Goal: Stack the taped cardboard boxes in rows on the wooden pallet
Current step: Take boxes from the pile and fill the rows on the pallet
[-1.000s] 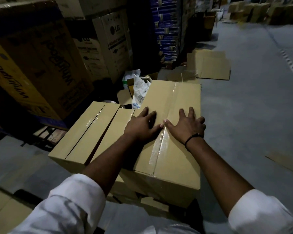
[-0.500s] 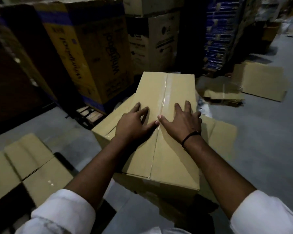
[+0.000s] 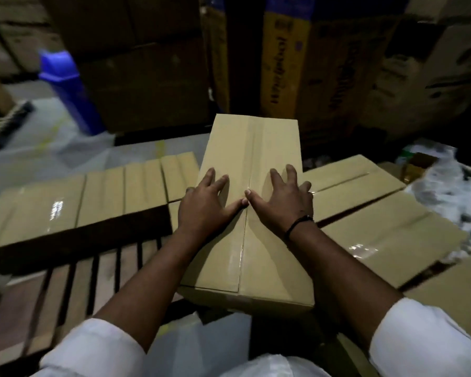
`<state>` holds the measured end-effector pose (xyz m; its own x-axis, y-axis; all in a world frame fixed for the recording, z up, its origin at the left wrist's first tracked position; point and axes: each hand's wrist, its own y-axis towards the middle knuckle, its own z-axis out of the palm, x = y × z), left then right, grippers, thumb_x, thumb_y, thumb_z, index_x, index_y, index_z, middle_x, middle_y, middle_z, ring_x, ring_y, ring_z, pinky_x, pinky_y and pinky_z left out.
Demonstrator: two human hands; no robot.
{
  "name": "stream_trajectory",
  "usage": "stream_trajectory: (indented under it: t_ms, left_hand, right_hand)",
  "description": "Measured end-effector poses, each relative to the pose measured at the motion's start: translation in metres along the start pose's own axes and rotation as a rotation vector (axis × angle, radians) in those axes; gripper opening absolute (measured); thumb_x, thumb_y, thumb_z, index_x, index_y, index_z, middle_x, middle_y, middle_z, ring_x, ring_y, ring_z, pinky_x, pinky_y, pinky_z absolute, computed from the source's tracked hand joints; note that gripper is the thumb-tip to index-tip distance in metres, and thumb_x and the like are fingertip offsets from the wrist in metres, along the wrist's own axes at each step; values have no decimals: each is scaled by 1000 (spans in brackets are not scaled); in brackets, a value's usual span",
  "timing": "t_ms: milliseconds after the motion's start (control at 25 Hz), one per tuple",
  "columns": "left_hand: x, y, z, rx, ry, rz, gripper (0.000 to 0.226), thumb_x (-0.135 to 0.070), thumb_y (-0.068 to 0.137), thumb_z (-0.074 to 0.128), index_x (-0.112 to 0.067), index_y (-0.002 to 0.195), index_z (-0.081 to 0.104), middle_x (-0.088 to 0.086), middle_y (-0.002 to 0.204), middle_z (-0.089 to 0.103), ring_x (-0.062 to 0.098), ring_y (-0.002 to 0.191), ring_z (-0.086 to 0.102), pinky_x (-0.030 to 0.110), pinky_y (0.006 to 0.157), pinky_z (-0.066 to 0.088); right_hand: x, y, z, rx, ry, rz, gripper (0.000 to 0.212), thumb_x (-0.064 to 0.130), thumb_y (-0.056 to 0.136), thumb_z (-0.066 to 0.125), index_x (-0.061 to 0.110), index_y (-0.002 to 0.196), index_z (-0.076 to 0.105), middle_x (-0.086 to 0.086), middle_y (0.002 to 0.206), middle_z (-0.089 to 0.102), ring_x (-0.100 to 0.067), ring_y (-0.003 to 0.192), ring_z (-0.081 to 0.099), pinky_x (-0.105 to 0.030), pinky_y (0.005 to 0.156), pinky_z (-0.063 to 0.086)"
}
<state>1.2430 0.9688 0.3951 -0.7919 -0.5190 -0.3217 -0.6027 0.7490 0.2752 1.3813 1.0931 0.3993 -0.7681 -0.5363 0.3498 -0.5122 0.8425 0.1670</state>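
1. Two hands lie flat on top of a taped cardboard box: the left hand and the right hand rest either side of its taped centre seam, thumbs nearly meeting, fingers spread and grasping nothing.
2. That box sits lengthwise away from the person, its near end over the edge of a wooden pallet, whose slats show bare to the left.
3. A row of similar boxes stands on the pallet at the left, touching side by side.
4. More taped boxes lie to the right.
5. Tall printed cartons wall the dim background, with a blue bin on the grey floor and crumpled plastic wrap at the right.
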Motion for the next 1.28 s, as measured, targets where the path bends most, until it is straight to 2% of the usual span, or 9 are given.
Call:
stream_trajectory:
  t_ms: [120, 320, 600, 1000, 1280]
  left_hand:
    - [75, -25, -17, -5, 34, -121, 94, -93, 78, 45, -36, 153, 45, -2, 167, 29, 37, 136, 51, 47, 105, 46]
    - [167, -63, -38, 4, 99, -266, 92, -89, 81, 49, -33, 153, 45, 1, 168, 27, 35, 139, 48, 46, 107, 44]
    - [255, -93, -36, 55, 117, -396, 94, -91, 80, 45, -36, 155, 40, -1, 169, 22, 36, 141, 44, 47, 108, 42]
    - [347, -65, 41, 179, 74, -588, 95, -92, 79, 41, -37, 156, 38, -5, 171, 17, 41, 142, 41, 50, 107, 41]
    - [426, -22, 155, 285, 19, -675, 92, -91, 82, 38, -41, 158, 30, -11, 172, 0, 36, 150, 30, 52, 117, 32]
  right_hand:
    - [69, -9, 39, 77, -23, -113, 90, 84, 84, 41, 33, 157, 30, -4, 169, 12, -47, 144, 26, -57, 113, 35]
    - [153, -33, 98, 161, 10, -238, 92, 86, 81, 40, 33, 156, 33, -4, 168, 14, -48, 143, 27, -57, 111, 39]
    - [220, -52, 161, 290, 40, -316, 90, 85, 81, 43, 34, 155, 35, -2, 169, 13, -46, 142, 28, -54, 110, 38]
    - [260, -11, 282, 481, 89, -325, 89, 83, 81, 46, 34, 154, 36, 1, 169, 10, -39, 138, 34, -49, 110, 41]
    - [254, 49, 428, 568, 89, -316, 89, 83, 84, 44, 35, 158, 30, 3, 169, 0, -39, 139, 31, -50, 112, 38]
